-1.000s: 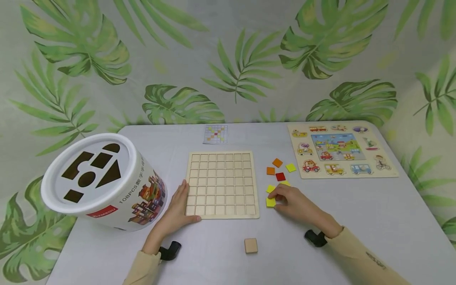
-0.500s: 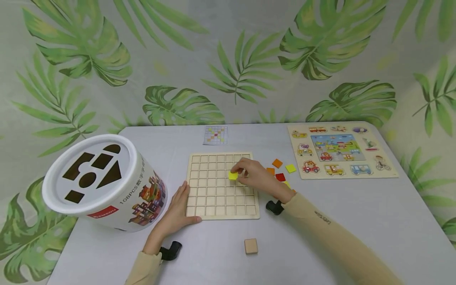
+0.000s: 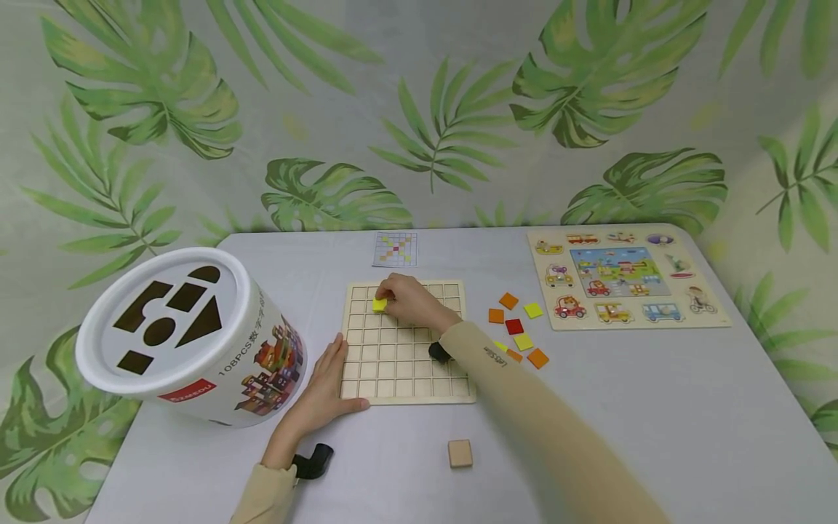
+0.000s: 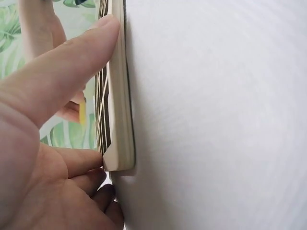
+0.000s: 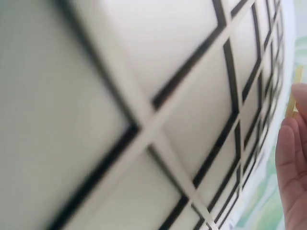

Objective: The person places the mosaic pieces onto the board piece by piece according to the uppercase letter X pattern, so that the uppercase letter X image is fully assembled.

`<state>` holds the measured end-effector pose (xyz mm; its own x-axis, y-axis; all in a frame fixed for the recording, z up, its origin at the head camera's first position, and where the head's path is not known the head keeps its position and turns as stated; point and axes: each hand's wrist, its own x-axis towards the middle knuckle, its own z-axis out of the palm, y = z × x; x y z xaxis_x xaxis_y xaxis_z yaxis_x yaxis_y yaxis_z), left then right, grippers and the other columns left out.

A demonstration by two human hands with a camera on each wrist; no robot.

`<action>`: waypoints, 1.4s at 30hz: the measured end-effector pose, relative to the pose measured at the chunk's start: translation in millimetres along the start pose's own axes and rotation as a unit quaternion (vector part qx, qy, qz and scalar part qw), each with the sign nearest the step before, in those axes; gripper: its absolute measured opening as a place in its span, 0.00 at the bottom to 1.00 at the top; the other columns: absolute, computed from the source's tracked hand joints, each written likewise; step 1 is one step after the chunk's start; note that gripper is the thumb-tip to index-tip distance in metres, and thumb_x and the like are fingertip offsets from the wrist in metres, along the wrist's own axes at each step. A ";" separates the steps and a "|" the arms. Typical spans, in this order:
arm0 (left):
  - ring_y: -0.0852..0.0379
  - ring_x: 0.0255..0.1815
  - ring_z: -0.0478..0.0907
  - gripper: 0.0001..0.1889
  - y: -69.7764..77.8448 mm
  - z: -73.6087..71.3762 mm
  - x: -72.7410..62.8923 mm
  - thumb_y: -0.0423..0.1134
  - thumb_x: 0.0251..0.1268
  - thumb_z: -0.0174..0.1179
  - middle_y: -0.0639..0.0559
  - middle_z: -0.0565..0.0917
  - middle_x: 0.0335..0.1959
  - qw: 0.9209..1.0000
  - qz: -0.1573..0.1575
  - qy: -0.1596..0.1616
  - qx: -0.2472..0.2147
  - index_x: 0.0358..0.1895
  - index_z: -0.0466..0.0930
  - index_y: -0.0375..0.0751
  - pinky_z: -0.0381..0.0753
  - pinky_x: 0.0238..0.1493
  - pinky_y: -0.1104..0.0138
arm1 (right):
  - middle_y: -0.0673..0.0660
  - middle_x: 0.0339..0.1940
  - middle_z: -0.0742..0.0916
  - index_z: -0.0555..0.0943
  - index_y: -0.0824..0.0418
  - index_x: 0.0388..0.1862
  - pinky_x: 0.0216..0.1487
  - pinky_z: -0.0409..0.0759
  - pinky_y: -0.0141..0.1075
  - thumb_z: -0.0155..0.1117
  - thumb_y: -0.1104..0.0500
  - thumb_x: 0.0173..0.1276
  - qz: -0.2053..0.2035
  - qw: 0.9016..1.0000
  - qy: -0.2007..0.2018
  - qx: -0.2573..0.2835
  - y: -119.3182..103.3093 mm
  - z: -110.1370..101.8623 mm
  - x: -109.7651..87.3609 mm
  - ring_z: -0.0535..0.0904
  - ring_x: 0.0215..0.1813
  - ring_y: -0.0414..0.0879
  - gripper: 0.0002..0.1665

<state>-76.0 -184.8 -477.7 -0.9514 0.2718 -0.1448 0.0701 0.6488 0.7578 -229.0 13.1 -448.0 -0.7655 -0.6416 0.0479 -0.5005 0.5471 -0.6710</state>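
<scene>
My right hand (image 3: 407, 298) pinches a yellow square tile (image 3: 379, 306) over the upper left part of a wooden grid board (image 3: 393, 399). In the right wrist view the tile's edge (image 5: 296, 91) shows between thumb and finger, with the board's grid large in front. My left hand (image 3: 322, 389) rests at the board's lower left corner, fingers along the left side and thumb on the front edge. The left wrist view has that thumb (image 4: 72, 64) lying against the board's edge (image 4: 122, 120). Right of the board lie a red tile (image 3: 513, 327) and several orange and yellow tiles (image 3: 533, 311).
A large white bucket (image 3: 255, 407) with a shape-hole lid stands at left. A small card with a coloured grid (image 3: 406, 256) lies behind the board. A picture puzzle board (image 3: 563, 320) lies at the back right, and a plain wooden block (image 3: 460, 453) in front.
My right hand has picked up a yellow tile from the loose group and carried it left over the board. My left hand stays at the corner.
</scene>
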 end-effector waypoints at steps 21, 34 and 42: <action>0.38 0.75 0.29 0.60 -2.3 1.9 1.9 0.42 0.47 0.75 0.39 0.34 0.77 1.000 -0.004 0.000 0.002 0.74 0.39 0.27 0.36 0.69 0.41 | 0.55 0.39 0.80 0.81 0.64 0.46 0.45 0.73 0.34 0.58 0.71 0.62 0.051 0.999 -0.018 -0.006 0.5 -4.0 3.7 0.73 0.41 0.46 0.14; 0.37 0.75 0.30 0.60 -4.7 2.5 0.6 0.41 0.45 0.75 0.38 0.35 0.77 1.000 0.007 0.009 -0.002 0.74 0.40 0.26 0.35 0.68 0.41 | 0.58 0.41 0.84 0.82 0.68 0.45 0.48 0.77 0.43 0.63 0.68 0.64 0.088 0.992 0.073 0.061 64.7 -74.5 -99.4 0.77 0.42 0.50 0.10; 0.37 0.75 0.30 0.59 -2.8 0.8 -0.3 0.42 0.46 0.75 0.37 0.35 0.76 1.000 0.012 0.007 -0.001 0.73 0.40 0.25 0.35 0.68 0.40 | 0.56 0.40 0.82 0.82 0.65 0.44 0.42 0.78 0.41 0.65 0.68 0.62 0.131 0.990 0.056 0.019 88.9 -80.7 -147.2 0.77 0.39 0.49 0.11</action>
<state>-75.6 -186.1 -480.3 -0.9533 0.2780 -0.1181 0.0923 0.6405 0.7624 -193.5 199.6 -455.0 -0.9085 -0.4148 -0.0515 -0.2640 0.6649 -0.6987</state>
